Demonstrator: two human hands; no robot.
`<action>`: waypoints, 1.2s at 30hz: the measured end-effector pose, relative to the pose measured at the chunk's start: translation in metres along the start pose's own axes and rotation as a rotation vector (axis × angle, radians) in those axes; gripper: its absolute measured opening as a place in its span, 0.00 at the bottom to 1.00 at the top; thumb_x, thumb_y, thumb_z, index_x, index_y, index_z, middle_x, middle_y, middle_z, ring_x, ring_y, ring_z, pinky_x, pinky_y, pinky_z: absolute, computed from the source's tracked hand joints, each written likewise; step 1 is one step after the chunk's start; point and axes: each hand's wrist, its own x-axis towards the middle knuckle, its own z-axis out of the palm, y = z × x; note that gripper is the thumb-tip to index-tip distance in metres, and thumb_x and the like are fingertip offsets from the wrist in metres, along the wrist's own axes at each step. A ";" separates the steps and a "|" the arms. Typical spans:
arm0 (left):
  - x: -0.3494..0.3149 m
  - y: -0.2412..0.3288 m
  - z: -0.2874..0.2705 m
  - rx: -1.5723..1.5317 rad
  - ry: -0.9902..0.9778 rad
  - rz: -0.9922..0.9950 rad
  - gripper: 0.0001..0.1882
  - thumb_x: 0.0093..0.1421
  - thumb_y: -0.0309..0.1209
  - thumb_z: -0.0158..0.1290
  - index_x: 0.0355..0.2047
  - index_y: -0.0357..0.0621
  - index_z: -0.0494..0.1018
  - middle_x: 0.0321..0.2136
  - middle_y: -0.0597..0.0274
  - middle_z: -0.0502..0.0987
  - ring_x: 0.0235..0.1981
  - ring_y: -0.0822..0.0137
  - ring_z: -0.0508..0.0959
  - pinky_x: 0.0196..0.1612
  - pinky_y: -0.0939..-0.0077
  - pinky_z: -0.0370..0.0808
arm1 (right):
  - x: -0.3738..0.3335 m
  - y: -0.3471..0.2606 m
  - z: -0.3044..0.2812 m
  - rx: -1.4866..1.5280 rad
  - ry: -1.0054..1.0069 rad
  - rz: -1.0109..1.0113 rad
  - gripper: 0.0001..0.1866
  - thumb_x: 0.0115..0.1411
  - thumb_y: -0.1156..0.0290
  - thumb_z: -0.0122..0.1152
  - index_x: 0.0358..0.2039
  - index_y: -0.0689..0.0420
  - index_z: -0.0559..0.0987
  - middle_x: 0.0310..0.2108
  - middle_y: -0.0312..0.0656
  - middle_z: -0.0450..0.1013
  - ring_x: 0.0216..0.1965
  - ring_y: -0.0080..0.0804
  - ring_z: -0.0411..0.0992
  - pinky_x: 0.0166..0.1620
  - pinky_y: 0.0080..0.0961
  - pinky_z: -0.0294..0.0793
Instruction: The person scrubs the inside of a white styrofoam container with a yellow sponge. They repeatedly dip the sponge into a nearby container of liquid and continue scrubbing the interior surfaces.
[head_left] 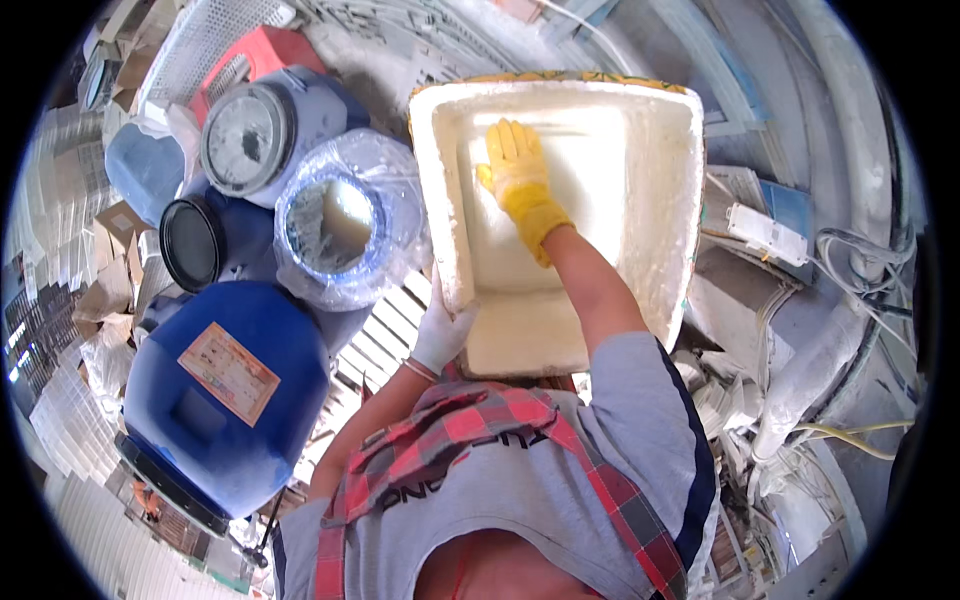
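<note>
A large white foam box (560, 345) with thick walls and a yellowish, patterned outer edge stands in front of me, its top open. My right hand (515, 175), in a yellow rubber glove, reaches inside with fingers stretched out. It is over the far left part of the box's bottom; whether the palm touches is hard to tell. My left hand (442, 332), in a white glove, holds the box's near left rim, its thumb toward the inside and its fingers along the outside. Light-coloured wet or shiny residue coats the inside of the box.
Left of the box stand a plastic-lined open drum (335, 225), a lidded grey-blue drum (250, 135), a black-lidded drum (192, 243) and a large blue barrel (225, 380) with a label. A red crate (268, 52) is behind. Pipes and cables (870, 250) run at right.
</note>
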 end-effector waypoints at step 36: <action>0.003 -0.021 -0.008 -0.082 0.040 0.016 0.45 0.58 0.36 0.57 0.68 0.38 0.43 0.42 0.43 0.79 0.41 0.54 0.82 0.42 0.66 0.78 | -0.055 0.054 -0.093 0.300 -0.558 -0.235 0.24 0.59 0.65 0.52 0.56 0.55 0.71 0.55 0.43 0.68 0.60 0.40 0.63 0.64 0.35 0.59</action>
